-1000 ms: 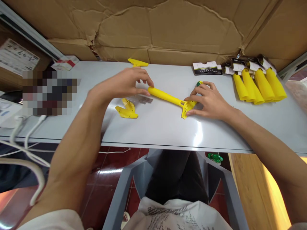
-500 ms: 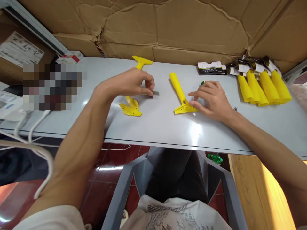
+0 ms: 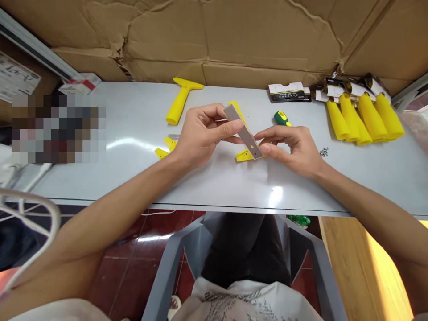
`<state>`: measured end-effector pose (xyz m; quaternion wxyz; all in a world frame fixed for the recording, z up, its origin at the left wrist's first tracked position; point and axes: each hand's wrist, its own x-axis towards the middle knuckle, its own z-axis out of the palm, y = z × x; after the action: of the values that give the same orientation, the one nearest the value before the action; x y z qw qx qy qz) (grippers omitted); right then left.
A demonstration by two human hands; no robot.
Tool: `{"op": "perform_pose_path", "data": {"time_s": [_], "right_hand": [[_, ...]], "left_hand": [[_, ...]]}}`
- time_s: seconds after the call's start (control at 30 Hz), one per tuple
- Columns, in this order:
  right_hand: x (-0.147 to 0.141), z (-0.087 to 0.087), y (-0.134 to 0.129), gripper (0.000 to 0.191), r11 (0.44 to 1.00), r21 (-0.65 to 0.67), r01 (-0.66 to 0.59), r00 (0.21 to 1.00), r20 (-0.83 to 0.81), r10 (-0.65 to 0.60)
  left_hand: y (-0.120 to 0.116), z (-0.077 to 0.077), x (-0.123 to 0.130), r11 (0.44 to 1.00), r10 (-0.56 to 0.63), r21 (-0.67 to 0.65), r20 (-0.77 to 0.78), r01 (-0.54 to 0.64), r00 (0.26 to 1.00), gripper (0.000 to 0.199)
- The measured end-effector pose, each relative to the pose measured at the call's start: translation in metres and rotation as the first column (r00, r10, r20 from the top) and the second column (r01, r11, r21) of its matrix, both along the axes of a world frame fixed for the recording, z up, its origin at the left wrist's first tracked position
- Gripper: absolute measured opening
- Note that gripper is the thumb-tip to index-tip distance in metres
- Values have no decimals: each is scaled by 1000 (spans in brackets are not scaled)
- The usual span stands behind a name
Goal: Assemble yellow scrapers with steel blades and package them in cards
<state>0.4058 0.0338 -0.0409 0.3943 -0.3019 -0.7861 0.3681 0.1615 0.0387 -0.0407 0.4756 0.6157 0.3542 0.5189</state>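
Observation:
A flat grey metal strip (image 3: 248,139) with small holes slants between my hands. Its upper part is pinched between the thumb and fingers of my left hand (image 3: 209,131). My right hand (image 3: 290,146) has its thumb and fingertips closed on the strip's lower right edge. Behind and under the strip lies a yellow scraper (image 3: 243,156), partly hidden by it. Left of my left hand are yellow pieces (image 3: 162,153), partly covered by the wrist. Another yellow scraper (image 3: 179,102) lies farther back on the left.
A green and yellow screwdriver handle (image 3: 281,118) is behind my right hand. Small screws (image 3: 324,152) lie to its right. Several yellow handles (image 3: 364,118) and black-and-white card sleeves (image 3: 289,92) sit at the back right. White cables (image 3: 40,178) cross the left side.
My left hand has moved right with the metal strip, now raised over the yellow scraper. My right hand has closed on the strip's lower end. The view has shifted slightly.

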Motion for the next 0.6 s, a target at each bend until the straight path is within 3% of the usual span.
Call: {"op": "perform_pose_path", "data": {"time_s": [0.27,0.43,0.6], "right_hand": [[-2,-3,-1,14,993,-100,-66,997,-49,61],[0,-6,6,12,991,-126,-51,975,-222,22],[4,-9,11,14,994,-97,40,967,-247,-63]], "left_hand": [[2,-6,2,1000,24,-7,45,-24,999,50],[3,-5,2,1000,9,30,43,-10,999,44],[1,-5,0,998,14,53,-19,-13,1000,33]]}}
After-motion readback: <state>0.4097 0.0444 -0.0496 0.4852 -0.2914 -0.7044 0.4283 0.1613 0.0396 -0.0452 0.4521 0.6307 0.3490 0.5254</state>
